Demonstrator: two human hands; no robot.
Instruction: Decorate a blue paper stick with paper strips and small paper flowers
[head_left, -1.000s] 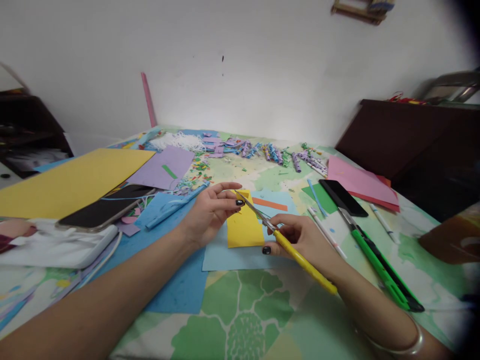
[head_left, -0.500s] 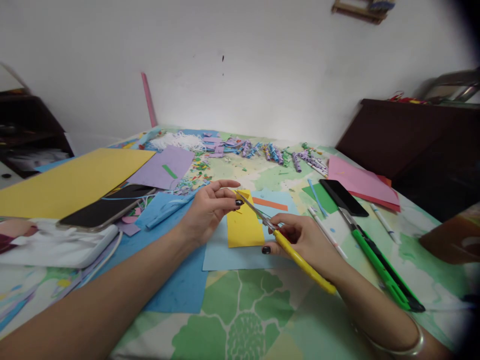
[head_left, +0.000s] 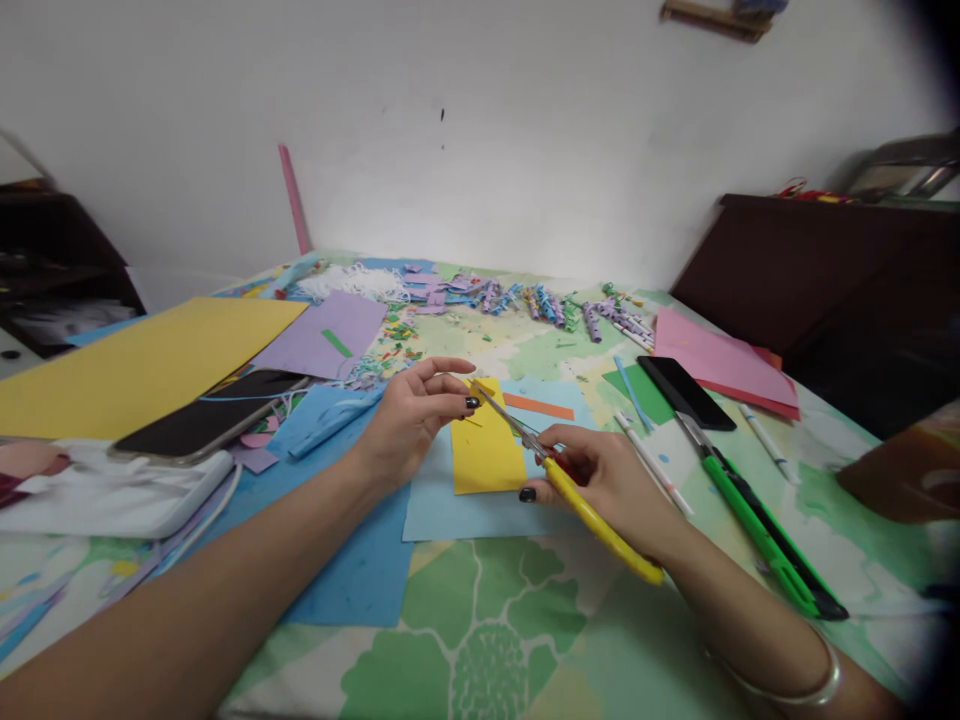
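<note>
My left hand [head_left: 411, 418] pinches the upper left edge of a small yellow paper [head_left: 486, 452] that lies on a light blue sheet [head_left: 450, 505]. My right hand [head_left: 611, 475] is closed around a yellow-handled cutting tool [head_left: 585, 505] held like a pen. Its metal blade [head_left: 504, 415] runs across the top right of the yellow paper toward my left fingertips. An orange strip [head_left: 537, 406] lies just beyond the paper.
A phone [head_left: 206, 412] on a white case sits at the left, beside a big yellow sheet [head_left: 142, 360] and a purple sheet [head_left: 330, 330]. At the right lie a black phone [head_left: 684, 392], green cutters [head_left: 757, 535], pink paper [head_left: 720, 365] and pens. Paper scraps and curls litter the table's far side.
The blade has slid slightly toward me along the yellow paper; both hands stay nearly where they were and the view has shifted a little.
</note>
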